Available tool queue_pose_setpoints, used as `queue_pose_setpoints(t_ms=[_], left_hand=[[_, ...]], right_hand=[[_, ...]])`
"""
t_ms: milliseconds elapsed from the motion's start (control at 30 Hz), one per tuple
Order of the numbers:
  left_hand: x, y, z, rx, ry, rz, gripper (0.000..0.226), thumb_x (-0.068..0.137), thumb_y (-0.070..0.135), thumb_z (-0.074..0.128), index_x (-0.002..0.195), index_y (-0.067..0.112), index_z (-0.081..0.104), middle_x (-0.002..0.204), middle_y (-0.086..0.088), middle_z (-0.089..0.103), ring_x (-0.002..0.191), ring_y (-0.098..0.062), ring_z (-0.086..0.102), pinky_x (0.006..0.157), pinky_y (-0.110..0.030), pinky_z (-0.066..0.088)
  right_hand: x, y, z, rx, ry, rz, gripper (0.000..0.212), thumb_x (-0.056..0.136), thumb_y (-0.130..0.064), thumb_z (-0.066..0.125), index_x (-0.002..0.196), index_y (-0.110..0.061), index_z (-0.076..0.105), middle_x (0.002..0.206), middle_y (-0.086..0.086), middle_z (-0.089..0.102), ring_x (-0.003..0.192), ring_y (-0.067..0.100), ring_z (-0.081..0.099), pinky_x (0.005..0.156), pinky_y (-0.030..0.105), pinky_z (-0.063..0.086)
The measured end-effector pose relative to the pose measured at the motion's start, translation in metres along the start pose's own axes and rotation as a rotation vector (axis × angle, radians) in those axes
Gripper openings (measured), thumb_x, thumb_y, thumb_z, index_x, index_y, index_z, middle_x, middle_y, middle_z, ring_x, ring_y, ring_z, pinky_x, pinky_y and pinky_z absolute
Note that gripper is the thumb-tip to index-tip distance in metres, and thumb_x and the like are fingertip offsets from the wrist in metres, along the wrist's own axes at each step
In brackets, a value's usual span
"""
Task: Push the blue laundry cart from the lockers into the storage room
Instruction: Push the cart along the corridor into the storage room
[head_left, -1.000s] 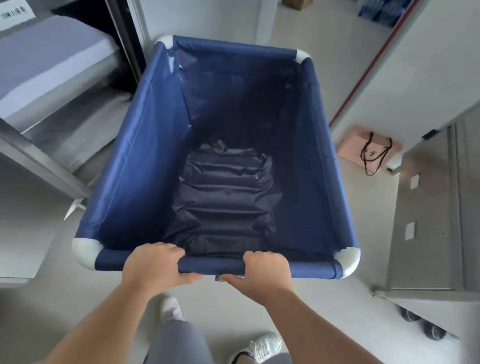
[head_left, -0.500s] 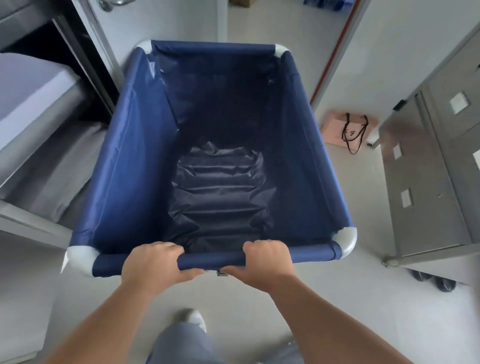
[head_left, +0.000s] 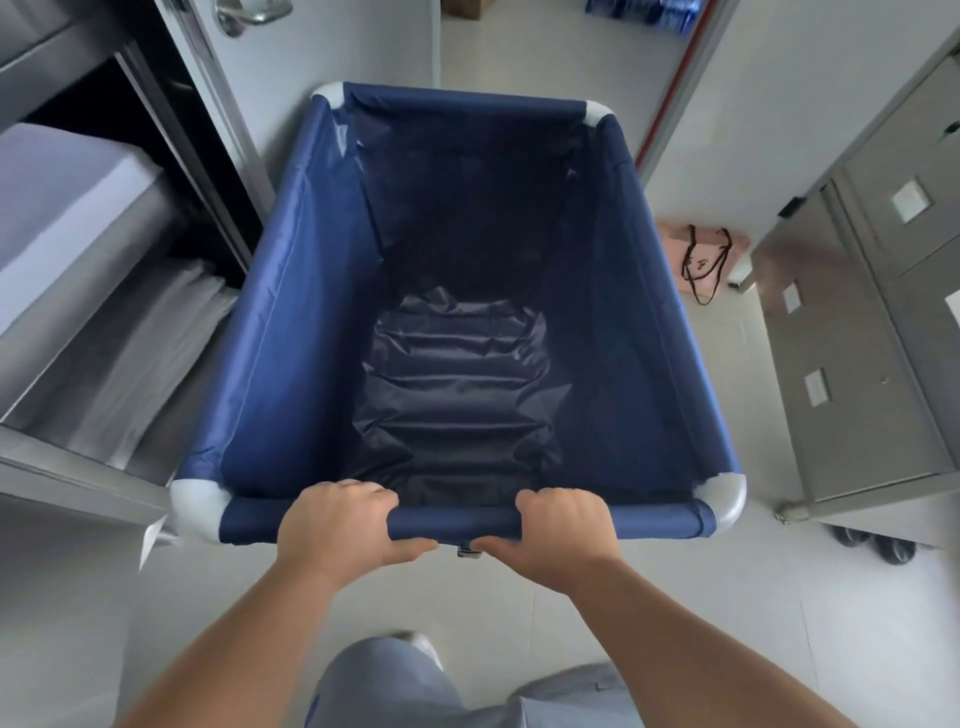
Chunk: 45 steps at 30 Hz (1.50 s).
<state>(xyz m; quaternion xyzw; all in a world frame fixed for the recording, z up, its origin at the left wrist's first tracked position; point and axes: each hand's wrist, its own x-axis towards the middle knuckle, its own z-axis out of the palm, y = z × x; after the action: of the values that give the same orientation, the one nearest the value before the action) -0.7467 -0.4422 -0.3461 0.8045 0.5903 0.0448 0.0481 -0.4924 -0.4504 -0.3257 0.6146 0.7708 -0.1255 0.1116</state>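
Blue nylon fills most of what I see: the laundry cart (head_left: 291, 332) stands right in front of me on the pale tiled floor (head_left: 727, 613), a deep rectangular bin of shiny navy fabric stretched over a frame. Rounded grey-white corner pieces cap the rim at all four corners, and the fabric wraps the top rails like sleeves. Inside, the walls slope down to a darker, almost black bottom panel that lies in crosswise wrinkles. The cart holds nothing that I can make out.

My left hand (head_left: 337, 525) is closed around the near rail, fingers curled over the top and thumb underneath. My right hand (head_left: 563, 527) grips the same rail just beside it, wrapped the same way, with a short bare stretch of rail between the two. A small metal fitting hangs below the rail between my thumbs.

The cart's far end points at a doorway, flanked by a pale door (head_left: 332, 47) with a metal handle on the left. Close along the cart's left side is a metal shelf unit (head_left: 62, 467) stacked with folded grey-white linen (head_left: 57, 218). Off to the right, apart from the cart, stand grey metal lockers (head_left: 872, 364), and a pink bag (head_left: 675, 244) with dark handles lies on the floor near them.
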Motion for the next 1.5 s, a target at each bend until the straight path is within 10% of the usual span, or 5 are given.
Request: queue_pose_setpoints(t_ms=[1500], left_hand=[[0.180, -0.136, -0.018, 0.075, -0.054, 0.192, 0.063, 0.059, 0.086, 0.048, 0.050, 0.024, 0.048, 0.050, 0.009, 0.046, 0.047, -0.016, 0.039, 0.046, -0.025, 0.019]], right_hand=[[0.175, -0.048, -0.052, 0.063, 0.103, 0.224, 0.067, 0.063, -0.094, 0.034, 0.060, -0.028, 0.032, 0.054, -0.012, 0.043, 0.049, 0.010, 0.039, 0.048, 0.031, 0.030]])
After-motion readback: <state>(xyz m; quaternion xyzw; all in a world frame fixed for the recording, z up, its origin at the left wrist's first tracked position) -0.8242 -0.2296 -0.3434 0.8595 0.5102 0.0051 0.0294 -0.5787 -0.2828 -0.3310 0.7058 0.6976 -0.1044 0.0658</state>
